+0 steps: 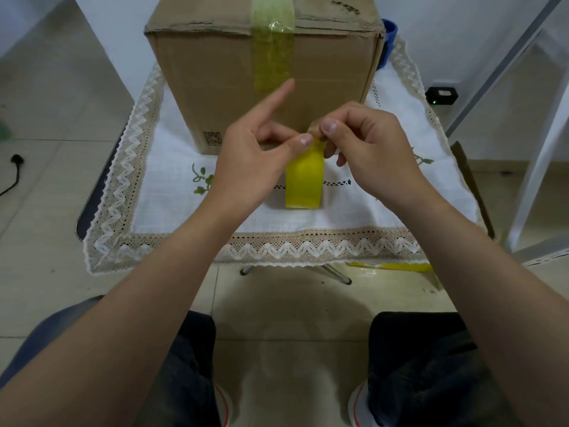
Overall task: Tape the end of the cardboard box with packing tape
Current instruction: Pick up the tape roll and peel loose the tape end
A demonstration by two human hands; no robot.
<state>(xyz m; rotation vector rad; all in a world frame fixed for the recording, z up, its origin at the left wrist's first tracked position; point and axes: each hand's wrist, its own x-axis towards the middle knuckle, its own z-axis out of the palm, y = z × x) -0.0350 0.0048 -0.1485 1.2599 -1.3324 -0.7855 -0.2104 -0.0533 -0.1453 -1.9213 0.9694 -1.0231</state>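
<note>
A brown cardboard box (215,87) stands on a white lace-edged cloth (172,192). A strip of yellowish packing tape (272,53) runs over its top edge and down the near face. In front of the box a yellow tape roll (304,183) stands on edge on the cloth. My left hand (255,158) pinches the roll's top with thumb and fingers, index finger pointing up at the box. My right hand (369,149) pinches the brownish tape end at the top of the roll, thumb nail facing me.
The cloth covers a small table whose metal legs (335,274) show below the front edge. A blue object (388,32) sits behind the box at right. A yellow strip (397,267) lies on the tiled floor. White frame legs (535,167) stand at right.
</note>
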